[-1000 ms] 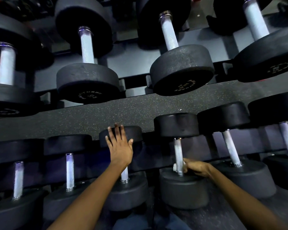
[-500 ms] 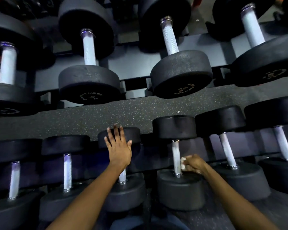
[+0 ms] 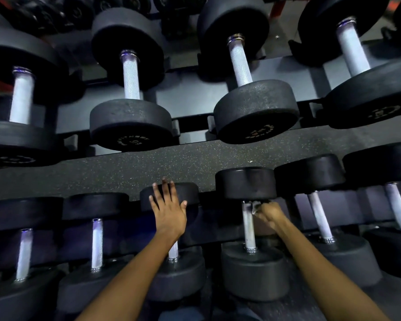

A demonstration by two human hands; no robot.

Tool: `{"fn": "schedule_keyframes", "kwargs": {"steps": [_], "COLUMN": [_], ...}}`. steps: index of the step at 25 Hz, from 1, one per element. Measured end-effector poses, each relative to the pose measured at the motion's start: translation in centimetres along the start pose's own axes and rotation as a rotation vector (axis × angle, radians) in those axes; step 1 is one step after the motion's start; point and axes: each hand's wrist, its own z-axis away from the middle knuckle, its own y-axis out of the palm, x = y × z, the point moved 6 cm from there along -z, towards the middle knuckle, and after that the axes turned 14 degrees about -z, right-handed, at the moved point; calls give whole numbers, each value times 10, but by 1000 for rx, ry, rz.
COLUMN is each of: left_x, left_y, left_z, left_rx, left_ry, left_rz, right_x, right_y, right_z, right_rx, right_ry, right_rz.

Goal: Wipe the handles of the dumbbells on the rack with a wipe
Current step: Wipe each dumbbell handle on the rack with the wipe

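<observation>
Dumbbells fill a two-tier dark metal rack (image 3: 195, 100), each a black round-headed weight with a pale knurled steel handle. The upper tier carries four, the outer two cut off by the picture's left and right edges. The lower tier shows six, its far heads tucked under a speckled black rubber-topped shelf edge (image 3: 148, 167) that runs across the middle.

A person's left hand (image 3: 169, 214) lies flat, fingers straight and spread, its grip open, pressing on the far head of the third lower dumbbell (image 3: 185, 193) from the left; the forearm covers most of that handle, leaving only its near end visible.

The right hand (image 3: 269, 216) has its grip closed around a small pale crumpled wipe (image 3: 255, 207), held against the top of the steel handle (image 3: 248, 225) of the fourth lower dumbbell (image 3: 245, 184), just under its far head. Only a scrap of the wipe shows between fingers and handle; the rest is hidden in the hand, and motion blur softens its outline.

Printed markings on the near faces of the upper heads are too dim to read. More dark weights crowd the top left corner, indistinct in shadow.
</observation>
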Motion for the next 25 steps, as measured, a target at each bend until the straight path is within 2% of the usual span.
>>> {"fn": "schedule_keyframes", "kwargs": {"steps": [2, 4, 6, 9, 11, 13, 14, 16, 18, 19, 21, 23, 24, 25], "left_x": [0, 1, 1, 1, 1, 2, 3, 2, 1, 1, 1, 2, 3, 3], "left_y": [1, 2, 2, 2, 3, 7, 8, 6, 6, 7, 6, 8, 8, 9], "left_z": [1, 0, -1, -1, 0, 0, 0, -1, -2, -2, 0, 0, 0, -1], "left_rx": [8, 2, -10, -30, -34, -28, -27, -42, -22, -16, -33, -46, -54, -60], "left_ry": [-12, -19, -19, -31, -15, -19, -23, -17, -9, -9, -17, -9, -6, -7], "left_rz": [15, 6, -2, 18, 9, 12, 19, 1, 14, 33, 36, 25, 20, 20], "right_x": [-16, -55, -46, 14, 12, -21, -33, -15, 19, 22, 3, -38, -45, -35], "right_y": [-3, -9, -8, -1, -2, -3, -4, -1, -2, -1, 4, 7, 8, 10], "right_z": [13, 26, 23, 9, 30, 58, 65, 57, 41, 41, 56, 70, 69, 60], "right_rx": [-2, 112, 128, -102, -102, 17, 90, -10, -225, -260, -143, 52, 94, 51], "right_ry": [-30, 96, 101, -78, -88, -65, -52, -126, -242, -312, -377, -329, -289, -281], "right_rz": [149, 320, 375, 177, 419, 737, 798, 711, 434, 360, 432, 672, 744, 719]}}
